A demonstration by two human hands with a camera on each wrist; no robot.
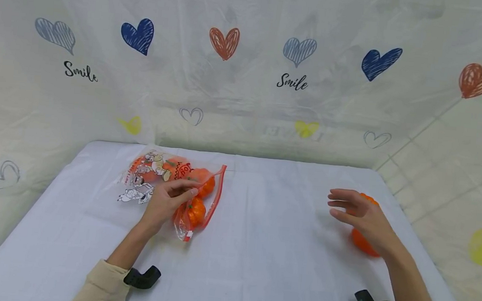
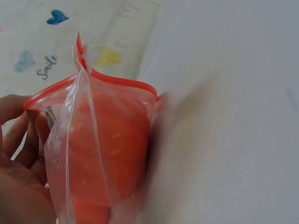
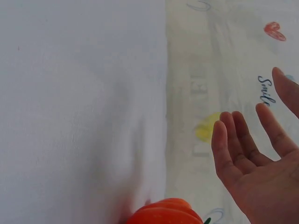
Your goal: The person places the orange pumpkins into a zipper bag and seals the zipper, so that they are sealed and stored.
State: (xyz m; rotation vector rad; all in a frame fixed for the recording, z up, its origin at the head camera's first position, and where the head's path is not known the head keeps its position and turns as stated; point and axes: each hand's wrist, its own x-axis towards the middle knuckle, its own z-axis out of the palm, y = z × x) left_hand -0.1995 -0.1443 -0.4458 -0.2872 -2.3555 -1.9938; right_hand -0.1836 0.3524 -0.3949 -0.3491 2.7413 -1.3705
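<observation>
A clear zip bag with a red zipper edge and printed cartoon figures lies at the left of the table. Inside it are several small orange pumpkins. My left hand pinches the bag's rim between thumb and fingers; in the left wrist view the mouth is spread apart. At the right, my right hand hovers with fingers loosely extended and holds nothing. Beneath and behind it, partly hidden, is an orange pumpkin; its ribbed top and green stem show in the right wrist view.
A white cloth covers the table, its far edge meeting a backdrop printed with hearts and the word Smile. Black wrist mounts sit at both cuffs.
</observation>
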